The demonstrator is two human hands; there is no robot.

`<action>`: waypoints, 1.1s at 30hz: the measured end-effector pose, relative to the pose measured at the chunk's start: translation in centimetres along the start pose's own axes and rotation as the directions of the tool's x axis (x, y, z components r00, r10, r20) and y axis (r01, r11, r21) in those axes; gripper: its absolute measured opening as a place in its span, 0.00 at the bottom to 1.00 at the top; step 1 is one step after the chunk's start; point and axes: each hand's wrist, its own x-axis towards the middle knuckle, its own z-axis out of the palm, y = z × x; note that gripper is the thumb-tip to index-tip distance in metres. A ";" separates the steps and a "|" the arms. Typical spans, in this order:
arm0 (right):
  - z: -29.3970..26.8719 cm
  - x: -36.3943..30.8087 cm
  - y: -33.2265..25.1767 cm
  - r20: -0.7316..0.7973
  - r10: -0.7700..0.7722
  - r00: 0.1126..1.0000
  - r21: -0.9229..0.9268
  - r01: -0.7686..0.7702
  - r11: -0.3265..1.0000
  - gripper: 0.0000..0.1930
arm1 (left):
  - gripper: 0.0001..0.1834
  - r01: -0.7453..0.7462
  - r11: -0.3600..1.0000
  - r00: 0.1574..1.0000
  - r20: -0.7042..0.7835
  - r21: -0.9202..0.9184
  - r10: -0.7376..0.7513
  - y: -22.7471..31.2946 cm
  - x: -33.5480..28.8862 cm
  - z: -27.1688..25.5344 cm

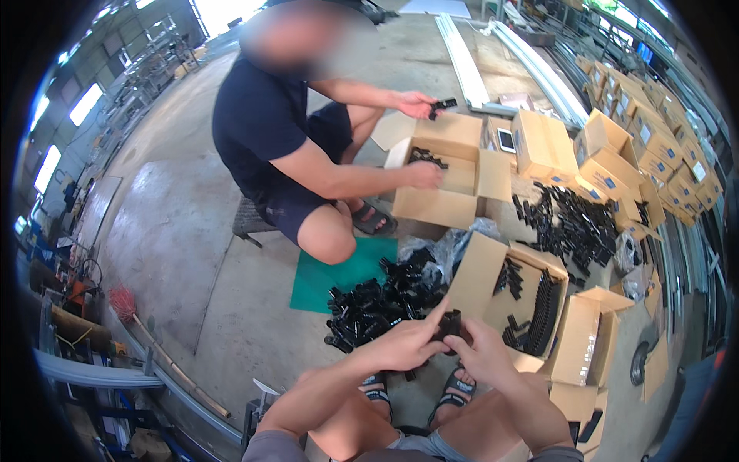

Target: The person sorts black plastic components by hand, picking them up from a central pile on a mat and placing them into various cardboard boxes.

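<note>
Between my two hands is a small black plastic-looking part [449,325], its exact kind unclear. My left hand [406,343] grips it from the left, with one finger stretched upward along it. The fingers of my right hand [479,348] close on its lower right side. Just beyond my left hand lies a loose heap of similar black parts [362,312], partly on a green sheet [312,279]. To the right of my hands stands an open cardboard box [499,312] with black parts inside, several of them lined up in a curved row [545,312].
Across from me a seated co-worker [262,131] holds a black part [443,105] over another open box [431,206]. A second heap of black parts [573,223] lies at right, near stacked cartons [654,138]. A long-handled broom [177,369] rests at left.
</note>
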 end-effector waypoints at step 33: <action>1.3 -0.1 -0.9 -0.190 0.031 0.981 0.752 0.125 0.648 0.16 | 0.25 -0.287 0.516 0.886 -0.429 -0.807 -0.178 0.6 0.0 1.9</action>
